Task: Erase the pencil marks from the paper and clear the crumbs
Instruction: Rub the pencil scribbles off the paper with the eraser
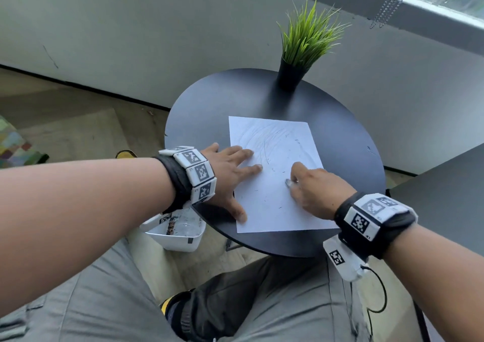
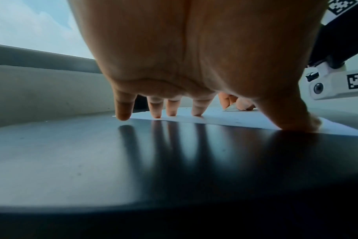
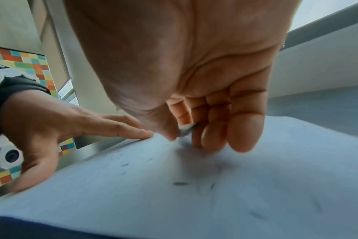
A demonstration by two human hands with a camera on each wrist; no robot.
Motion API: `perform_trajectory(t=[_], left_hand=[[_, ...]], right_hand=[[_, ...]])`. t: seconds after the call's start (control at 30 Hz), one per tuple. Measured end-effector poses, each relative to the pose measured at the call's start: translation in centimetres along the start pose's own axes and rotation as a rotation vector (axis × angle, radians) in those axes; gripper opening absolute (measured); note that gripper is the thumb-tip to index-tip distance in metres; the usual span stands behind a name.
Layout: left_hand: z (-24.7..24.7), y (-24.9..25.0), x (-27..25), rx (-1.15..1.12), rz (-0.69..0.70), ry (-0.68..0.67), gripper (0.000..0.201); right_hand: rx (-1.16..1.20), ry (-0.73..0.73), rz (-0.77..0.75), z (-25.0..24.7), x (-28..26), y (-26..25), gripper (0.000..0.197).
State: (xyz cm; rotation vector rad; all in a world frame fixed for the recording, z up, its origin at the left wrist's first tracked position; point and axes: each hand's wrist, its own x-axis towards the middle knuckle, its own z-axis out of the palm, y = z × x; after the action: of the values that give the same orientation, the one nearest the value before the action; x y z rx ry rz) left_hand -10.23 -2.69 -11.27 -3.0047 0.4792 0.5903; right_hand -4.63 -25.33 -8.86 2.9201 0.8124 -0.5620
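Note:
A white sheet of paper (image 1: 272, 184) with faint pencil scribbles and dark eraser crumbs (image 1: 284, 171) lies on the round black table (image 1: 340, 137). My left hand (image 1: 230, 174) lies flat with spread fingers, pressing the sheet's left edge; its fingertips (image 2: 156, 113) touch the paper (image 2: 245, 119). My right hand (image 1: 311, 187) pinches a small pale eraser (image 1: 289, 183) between thumb and fingers and holds it on the middle of the sheet. In the right wrist view the eraser (image 3: 186, 130) touches the paper (image 3: 255, 177), with crumbs (image 3: 180, 183) scattered in front.
A potted green grass plant (image 1: 301, 51) stands at the table's far edge. A white bin (image 1: 178, 233) sits on the floor under the table's left side. A second dark surface (image 1: 445, 200) lies to the right. My knees are below the table's near edge.

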Motion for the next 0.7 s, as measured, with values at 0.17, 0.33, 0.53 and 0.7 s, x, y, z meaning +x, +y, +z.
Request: perform_trajectory(t=[0.17,0.33,0.53,0.7], left_hand=[[0.4,0.4,0.2,-0.01,-0.038,-0.056,0.141],[0.3,0.4,0.4,-0.011,-0.048,-0.084,0.142],[0.4,0.8,0.2,-0.03,-0.056,-0.118,0.145],[0.3,0.8,0.2,-0.024,-0.055,-0.115,0.144]], right_hand=[[0.385,-0.069,-0.087,-0.8,0.4,-1.3,0.017],[0.576,-0.047,-0.038,-0.2,0.8,-2.2,0.013],[0.264,-0.126,-0.196,0.3,-0.5,-3.2,0.025],[0.363,0.043,-0.028,-0.3,1.1,-2.7,0.026]])
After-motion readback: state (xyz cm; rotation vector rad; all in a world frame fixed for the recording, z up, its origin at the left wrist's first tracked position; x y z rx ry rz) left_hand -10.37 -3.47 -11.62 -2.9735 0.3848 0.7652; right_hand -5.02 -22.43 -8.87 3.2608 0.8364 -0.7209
